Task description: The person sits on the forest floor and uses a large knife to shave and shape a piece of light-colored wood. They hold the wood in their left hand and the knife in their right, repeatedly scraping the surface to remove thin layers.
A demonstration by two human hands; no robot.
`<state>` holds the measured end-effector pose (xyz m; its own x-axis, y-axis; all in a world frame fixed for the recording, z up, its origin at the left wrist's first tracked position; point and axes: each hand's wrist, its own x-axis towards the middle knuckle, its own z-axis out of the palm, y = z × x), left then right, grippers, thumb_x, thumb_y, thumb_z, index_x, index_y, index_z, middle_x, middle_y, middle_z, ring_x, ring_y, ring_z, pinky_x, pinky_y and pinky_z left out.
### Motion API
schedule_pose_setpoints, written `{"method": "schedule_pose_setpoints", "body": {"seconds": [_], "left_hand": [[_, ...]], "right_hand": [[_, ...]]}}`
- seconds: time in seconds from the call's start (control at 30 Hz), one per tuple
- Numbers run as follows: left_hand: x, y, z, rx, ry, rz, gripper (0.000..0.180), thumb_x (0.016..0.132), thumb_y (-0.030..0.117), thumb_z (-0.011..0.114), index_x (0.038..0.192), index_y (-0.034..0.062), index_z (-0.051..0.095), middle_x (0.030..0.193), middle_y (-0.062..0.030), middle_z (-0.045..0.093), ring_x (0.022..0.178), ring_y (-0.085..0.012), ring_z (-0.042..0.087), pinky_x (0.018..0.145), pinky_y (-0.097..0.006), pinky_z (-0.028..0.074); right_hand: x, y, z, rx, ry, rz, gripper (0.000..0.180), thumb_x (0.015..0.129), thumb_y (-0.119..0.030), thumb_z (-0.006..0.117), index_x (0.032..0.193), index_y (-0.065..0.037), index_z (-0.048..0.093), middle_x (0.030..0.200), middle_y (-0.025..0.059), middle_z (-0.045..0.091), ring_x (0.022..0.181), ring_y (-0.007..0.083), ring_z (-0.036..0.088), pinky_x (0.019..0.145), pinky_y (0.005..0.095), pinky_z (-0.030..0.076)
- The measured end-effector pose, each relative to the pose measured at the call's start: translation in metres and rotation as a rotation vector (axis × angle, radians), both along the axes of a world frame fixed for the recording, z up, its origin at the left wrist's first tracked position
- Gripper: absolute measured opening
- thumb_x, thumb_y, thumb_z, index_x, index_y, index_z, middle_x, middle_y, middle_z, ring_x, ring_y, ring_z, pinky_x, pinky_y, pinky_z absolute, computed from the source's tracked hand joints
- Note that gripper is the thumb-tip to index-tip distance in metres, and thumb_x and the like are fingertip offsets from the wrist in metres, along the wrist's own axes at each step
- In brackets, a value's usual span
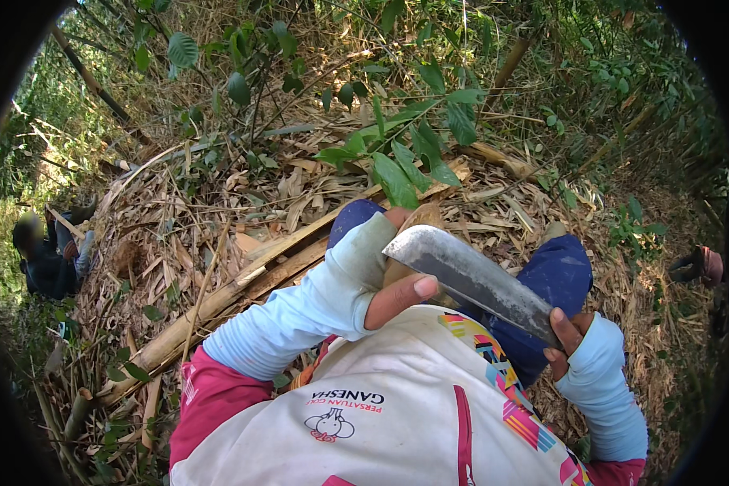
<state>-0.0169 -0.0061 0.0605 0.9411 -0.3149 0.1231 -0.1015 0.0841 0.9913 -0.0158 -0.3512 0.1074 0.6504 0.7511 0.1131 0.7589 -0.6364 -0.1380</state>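
A broad machete (470, 271) with a dark, worn steel blade lies slantwise in front of my lap. My right hand (569, 342), in a light blue sleeve, is closed at its lower right end; the handle there is hidden. The blade's squared tip reaches over toward my left hand (393, 296), in a light blue, soiled hand cover. That hand is closed round a tan-brown rounded piece (423, 217), partly behind the blade, whose kind I cannot make out. The left thumb lies just below the blade, and most of its fingers are hidden.
Split bamboo poles (211, 312) lie slantwise on the left over dry leaf litter (178, 211). A leafy green sprig (405, 150) hangs just ahead of my knees. Another person (53, 255) sits at the far left. Dense undergrowth surrounds the spot.
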Motion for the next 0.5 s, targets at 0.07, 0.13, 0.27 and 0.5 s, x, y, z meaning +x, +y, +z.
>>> {"method": "schedule_pose_setpoints", "body": {"seconds": [0.07, 0.13, 0.27, 0.5], "left_hand": [[-0.001, 0.0, -0.001, -0.047, 0.021, 0.019, 0.066, 0.091, 0.017, 0.065, 0.143, -0.0021, 0.029, 0.116, -0.0092, 0.059, 0.101, -0.0144, 0.056, 0.089, -0.03, 0.045], [0.0, 0.0, -0.003, -0.089, -0.005, 0.022, 0.065, 0.091, 0.02, 0.065, 0.142, -0.0023, 0.031, 0.112, -0.0088, 0.059, 0.095, -0.0126, 0.057, 0.083, -0.028, 0.047], [0.001, 0.0, 0.001, -0.047, -0.071, 0.055, 0.058, 0.092, 0.025, 0.064, 0.136, -0.0025, 0.037, 0.104, -0.0088, 0.06, 0.084, -0.0116, 0.058, 0.073, -0.026, 0.049], [0.003, 0.004, -0.003, 0.0, -0.089, 0.146, 0.043, 0.096, 0.029, 0.059, 0.126, 0.0002, 0.045, 0.091, -0.0039, 0.059, 0.075, -0.0088, 0.056, 0.066, -0.024, 0.046]], "right_hand": [[0.0, 0.003, -0.003, 0.012, -0.013, 0.001, 0.082, 0.063, -0.008, 0.076, 0.14, -0.012, 0.046, 0.068, 0.0117, 0.053, 0.053, 0.0297, 0.051, 0.048, 0.0414, 0.038], [0.001, 0.005, -0.002, 0.003, 0.006, 0.002, 0.082, 0.064, -0.008, 0.075, 0.141, -0.011, 0.046, 0.068, 0.0115, 0.052, 0.052, 0.0295, 0.05, 0.048, 0.0413, 0.038], [0.002, 0.01, -0.01, 0.014, 0.013, -0.012, 0.08, 0.067, -0.007, 0.074, 0.141, -0.011, 0.045, 0.067, 0.0116, 0.052, 0.052, 0.0291, 0.05, 0.047, 0.041, 0.038], [0.003, 0.022, -0.022, 0.053, -0.021, -0.044, 0.081, 0.069, -0.006, 0.073, 0.144, -0.012, 0.043, 0.066, 0.0105, 0.051, 0.052, 0.0279, 0.049, 0.047, 0.0405, 0.037]]}}
